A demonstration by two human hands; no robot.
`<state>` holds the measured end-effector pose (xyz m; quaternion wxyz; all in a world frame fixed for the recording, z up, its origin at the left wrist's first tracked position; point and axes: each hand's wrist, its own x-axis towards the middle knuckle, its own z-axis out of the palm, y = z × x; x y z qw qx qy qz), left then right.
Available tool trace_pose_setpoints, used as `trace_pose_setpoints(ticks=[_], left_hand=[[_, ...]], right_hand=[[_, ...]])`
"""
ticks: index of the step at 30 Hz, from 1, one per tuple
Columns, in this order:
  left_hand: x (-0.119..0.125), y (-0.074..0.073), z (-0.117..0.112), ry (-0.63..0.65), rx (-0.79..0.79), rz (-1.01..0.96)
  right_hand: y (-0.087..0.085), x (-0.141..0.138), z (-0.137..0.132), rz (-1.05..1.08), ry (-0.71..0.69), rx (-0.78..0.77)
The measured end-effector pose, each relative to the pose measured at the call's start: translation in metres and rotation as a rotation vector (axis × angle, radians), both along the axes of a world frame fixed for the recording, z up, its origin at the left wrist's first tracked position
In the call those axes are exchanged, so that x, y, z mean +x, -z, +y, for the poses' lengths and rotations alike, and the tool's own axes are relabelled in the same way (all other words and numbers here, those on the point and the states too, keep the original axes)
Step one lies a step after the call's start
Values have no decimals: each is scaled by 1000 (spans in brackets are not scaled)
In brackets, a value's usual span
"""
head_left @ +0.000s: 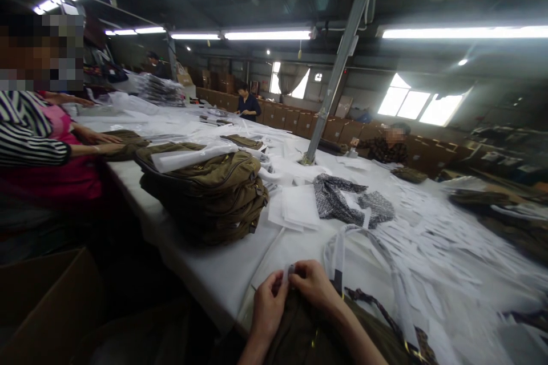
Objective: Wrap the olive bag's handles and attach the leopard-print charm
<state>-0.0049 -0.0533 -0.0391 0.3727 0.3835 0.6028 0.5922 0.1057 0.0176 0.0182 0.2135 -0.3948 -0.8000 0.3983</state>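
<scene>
My left hand (269, 299) and my right hand (312, 283) meet at the near edge of the table, fingers pinched together. Between the fingertips is a small whitish strip (286, 274), with a small grey piece beside it that I cannot make out. Under both hands lies a dark olive bag (295, 328) with gold-coloured metal bits. A handle wrapped in white material (396, 274) arches up from the bag on the right. Left of my hands stands a pile of olive bags (205, 194), a white sheet on top.
White sheets (299, 205), a black-and-white patterned cloth (342, 199) and many white strips cover the table. A metal post (334, 74) rises from it. A cardboard box (51, 302) stands at lower left. A co-worker in striped sleeves (34, 131) handles an olive item; others work farther back.
</scene>
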Motion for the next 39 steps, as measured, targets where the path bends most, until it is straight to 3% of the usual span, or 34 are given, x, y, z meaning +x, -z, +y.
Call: trace_pose_setpoints(ticks=[4,14,16,18,21,24,26,31,36,39], left_hand=[[-1,-4,0,62,13,-18],[10,9,3,-135,-18,-67],[14,11,-2,-199,34,80],[16,13,-6,-222,174,346],[15,14,-12,-171,393,754],[12,13,-15,-108,399,937],[9,10,-16,-32,338,882],[4,-3,-9,-25,40,351],[-4,-9,-7,159,-15,248],[-6,-5,0,187,-119,132]], right_hand=[[2,3,0,46,-8,-102],[6,-1,0,120,107,-230],[9,-4,0,124,149,-274],[12,-6,0,131,182,-337],[16,-6,2,161,202,-436],[18,-5,3,199,198,-473],[19,-4,2,222,201,-460],[21,-4,1,295,175,-474],[8,0,-7,355,256,-447],[4,0,-17,353,371,-423]])
